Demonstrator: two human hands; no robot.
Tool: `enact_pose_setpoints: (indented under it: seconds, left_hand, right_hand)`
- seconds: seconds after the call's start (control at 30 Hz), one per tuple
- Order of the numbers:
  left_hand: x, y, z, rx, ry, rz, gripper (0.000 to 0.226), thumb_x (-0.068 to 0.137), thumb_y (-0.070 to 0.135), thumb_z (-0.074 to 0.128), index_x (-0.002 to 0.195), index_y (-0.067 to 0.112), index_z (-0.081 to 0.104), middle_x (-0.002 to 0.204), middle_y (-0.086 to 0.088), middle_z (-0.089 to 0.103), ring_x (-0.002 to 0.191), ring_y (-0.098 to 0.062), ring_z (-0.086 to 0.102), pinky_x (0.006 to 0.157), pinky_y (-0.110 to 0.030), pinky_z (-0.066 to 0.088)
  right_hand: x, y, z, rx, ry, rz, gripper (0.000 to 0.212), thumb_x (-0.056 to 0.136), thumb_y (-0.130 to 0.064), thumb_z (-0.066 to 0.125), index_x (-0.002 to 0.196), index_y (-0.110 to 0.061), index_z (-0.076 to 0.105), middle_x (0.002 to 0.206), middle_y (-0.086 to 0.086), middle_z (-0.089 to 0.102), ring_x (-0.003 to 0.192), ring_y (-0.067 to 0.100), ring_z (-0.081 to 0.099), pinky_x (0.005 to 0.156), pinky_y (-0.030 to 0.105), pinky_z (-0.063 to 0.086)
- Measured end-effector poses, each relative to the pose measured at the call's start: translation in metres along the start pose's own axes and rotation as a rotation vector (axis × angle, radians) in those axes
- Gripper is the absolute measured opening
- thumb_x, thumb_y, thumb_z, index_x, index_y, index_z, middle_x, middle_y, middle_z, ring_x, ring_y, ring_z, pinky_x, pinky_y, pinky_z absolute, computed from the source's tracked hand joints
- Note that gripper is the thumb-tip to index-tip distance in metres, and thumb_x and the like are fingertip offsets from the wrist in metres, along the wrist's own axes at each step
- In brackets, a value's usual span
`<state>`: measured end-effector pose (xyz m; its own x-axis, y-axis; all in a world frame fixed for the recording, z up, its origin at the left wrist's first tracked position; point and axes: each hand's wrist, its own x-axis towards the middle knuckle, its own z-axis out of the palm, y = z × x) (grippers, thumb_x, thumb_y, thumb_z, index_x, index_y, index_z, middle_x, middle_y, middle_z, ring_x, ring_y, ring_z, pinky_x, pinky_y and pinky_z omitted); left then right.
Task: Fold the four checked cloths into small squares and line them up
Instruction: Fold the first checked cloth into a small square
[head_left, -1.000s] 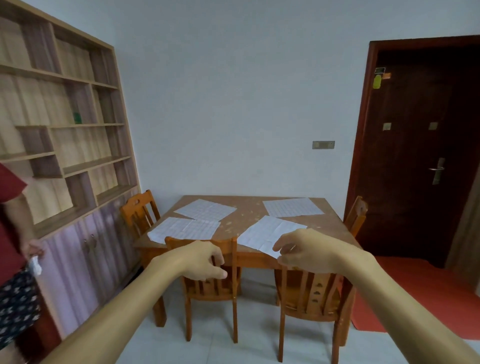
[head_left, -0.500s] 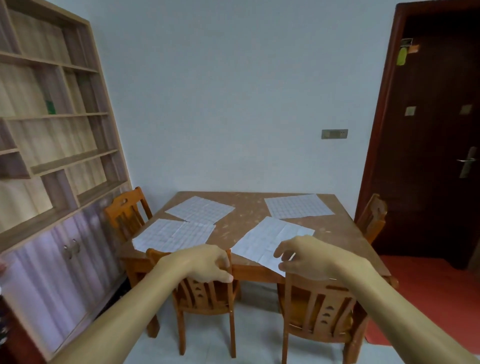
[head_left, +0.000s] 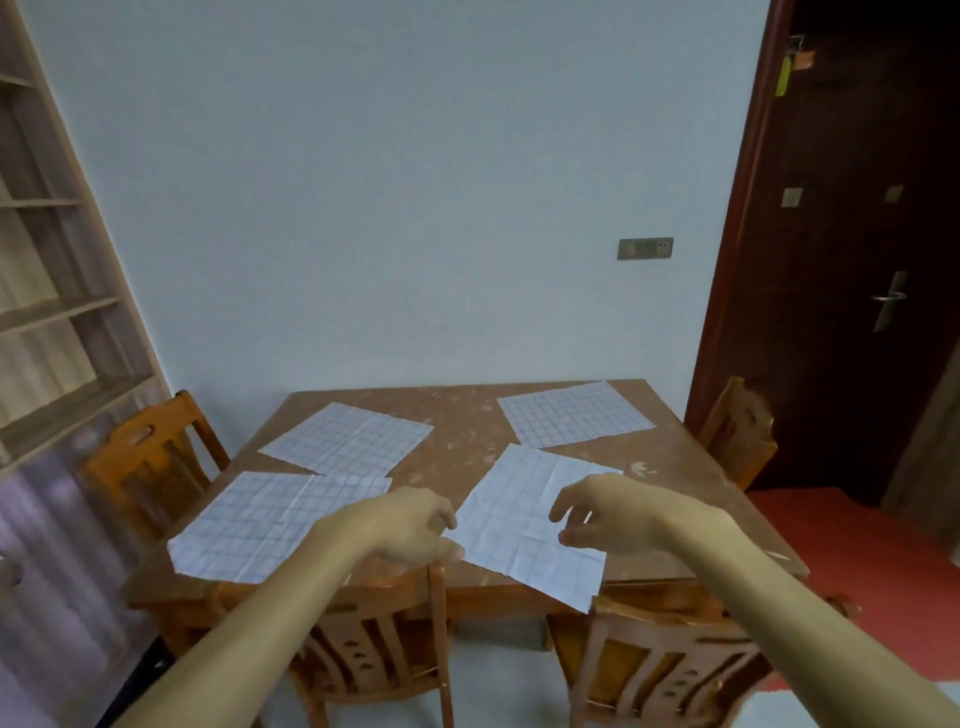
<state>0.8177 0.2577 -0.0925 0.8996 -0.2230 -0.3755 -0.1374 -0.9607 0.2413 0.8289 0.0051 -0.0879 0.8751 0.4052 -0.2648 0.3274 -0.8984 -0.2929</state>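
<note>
None of the folding is done. All four cloths lie spread out, unfolded, on the mottled brown wooden surface (head_left: 467, 431), two on its left half and two on its right. The near-left white cloth with a grey check (head_left: 260, 525) lies by the front edge, and its far corner appears to meet or slightly overlap the far-left checked cloth (head_left: 348, 439). The far-right checked cloth (head_left: 574, 413) sits well apart, towards the back corner. The near-right checked cloth (head_left: 514, 514) lies at an angle with old crease lines showing, and its nearest corner hangs over the front edge above the back of an orange wooden chair (head_left: 670, 670). So the whole job remains: four cloths to fold small, then a row to set out. By my reading, the near-right cloth is the one being started.

The left hand (head_left: 410, 525) is at that cloth's left edge with its fingers curled under. The knuckles hide the fingertips, so I cannot tell whether it pinches the edge or only rests beside it. The right hand (head_left: 618, 514) is over the right half of the same cloth. Its thumb and fingers are bent but spread well apart, as if ready to pinch, and it grips nothing that I can see. It seems to be just above the fabric rather than pressing on it.
</note>
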Motion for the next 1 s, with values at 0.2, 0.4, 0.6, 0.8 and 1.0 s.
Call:
enact_pose_setpoints:
  seconds: [0.2, 0.4, 0.6, 0.8, 1.0]
  left_hand:
    - [0.087, -0.042, -0.028, -0.01, 0.011, 0.094, 0.045, 0.092, 0.051, 0.061, 0.13, 0.027, 0.059, 0.119, 0.006, 0.059, 0.108, -0.014, 0.058, 0.09, -0.03, 0.05]
    - [0.167, -0.053, -0.023, -0.057, -0.063, 0.137, 0.044, 0.09, 0.052, 0.063, 0.128, 0.029, 0.06, 0.103, 0.008, 0.063, 0.096, -0.013, 0.064, 0.088, -0.034, 0.055]
    - [0.24, -0.041, -0.013, -0.066, -0.126, 0.117, 0.046, 0.09, 0.056, 0.062, 0.129, 0.032, 0.059, 0.118, 0.007, 0.066, 0.105, -0.013, 0.063, 0.096, -0.039, 0.053]
    - [0.304, -0.013, -0.003, -0.12, -0.135, 0.085, 0.041, 0.094, 0.049, 0.059, 0.129, 0.028, 0.059, 0.121, 0.004, 0.064, 0.107, -0.014, 0.061, 0.093, -0.034, 0.051]
    - [0.355, 0.006, 0.026, -0.201, -0.179, -0.007, 0.04, 0.094, 0.048, 0.06, 0.128, 0.028, 0.059, 0.121, 0.004, 0.065, 0.106, -0.013, 0.063, 0.09, -0.033, 0.053]
  right_hand:
    - [0.08, 0.004, -0.015, 0.033, 0.011, 0.065, 0.035, 0.097, -0.036, 0.055, 0.131, -0.029, 0.056, 0.128, -0.006, 0.062, 0.111, 0.013, 0.06, 0.096, 0.029, 0.049]
    - [0.138, 0.041, -0.011, 0.03, -0.008, 0.111, 0.035, 0.097, -0.035, 0.054, 0.131, -0.027, 0.055, 0.126, -0.004, 0.064, 0.107, 0.014, 0.062, 0.095, 0.029, 0.05]
    - [0.191, 0.101, 0.003, 0.012, -0.048, 0.099, 0.037, 0.098, -0.034, 0.054, 0.133, -0.025, 0.054, 0.129, -0.002, 0.06, 0.112, 0.016, 0.059, 0.098, 0.033, 0.051]
    - [0.24, 0.17, 0.013, 0.045, -0.093, 0.035, 0.039, 0.099, -0.032, 0.052, 0.137, -0.025, 0.049, 0.134, -0.001, 0.056, 0.117, 0.017, 0.055, 0.099, 0.035, 0.048]
    - [0.274, 0.234, 0.033, 0.106, -0.14, 0.004, 0.043, 0.1, -0.028, 0.049, 0.142, -0.024, 0.043, 0.141, 0.0, 0.05, 0.127, 0.019, 0.048, 0.104, 0.034, 0.043]
